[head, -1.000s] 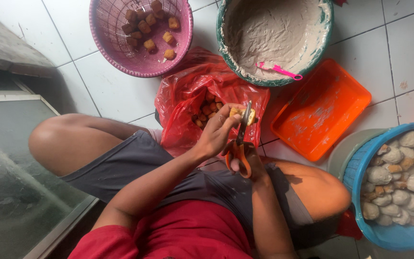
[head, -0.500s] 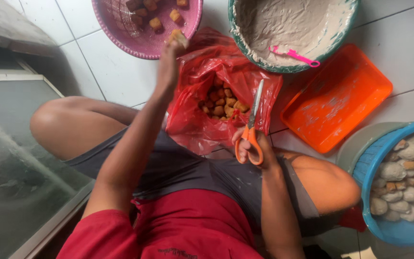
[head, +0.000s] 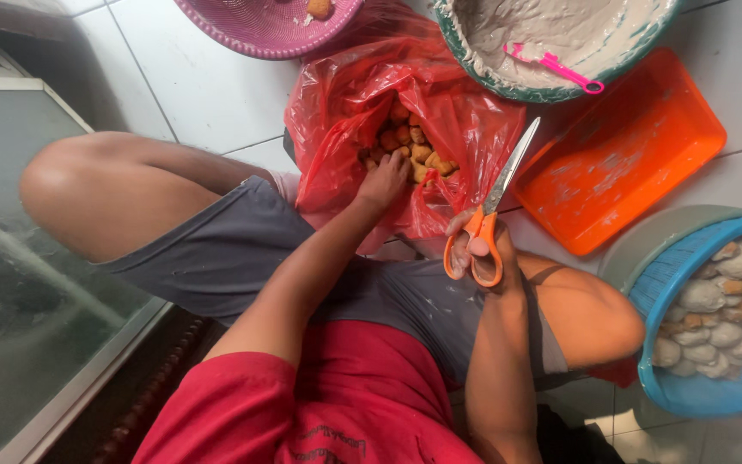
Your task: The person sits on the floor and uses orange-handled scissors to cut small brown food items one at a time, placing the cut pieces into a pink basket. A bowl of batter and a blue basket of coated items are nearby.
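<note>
Reaching left hand [head: 386,182] into red bag [head: 337,129] | right hand [head: 474,249] grips scissors [head: 495,202]

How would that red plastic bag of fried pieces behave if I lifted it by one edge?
The red plastic bag looks thin and crinkled, so it would probably sag. Its mouth gapes around the left hand, so the fried pieces might spill.

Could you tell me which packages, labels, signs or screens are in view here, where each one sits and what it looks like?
Red plastic bag: on the tiled floor between the knees, crumpled, translucent, open at the top; brown fried pieces inside, with the left hand reaching in.
Printed lettering on the red shirt: bottom edge of the view, small and dark.
No signs or screens are visible.
</note>
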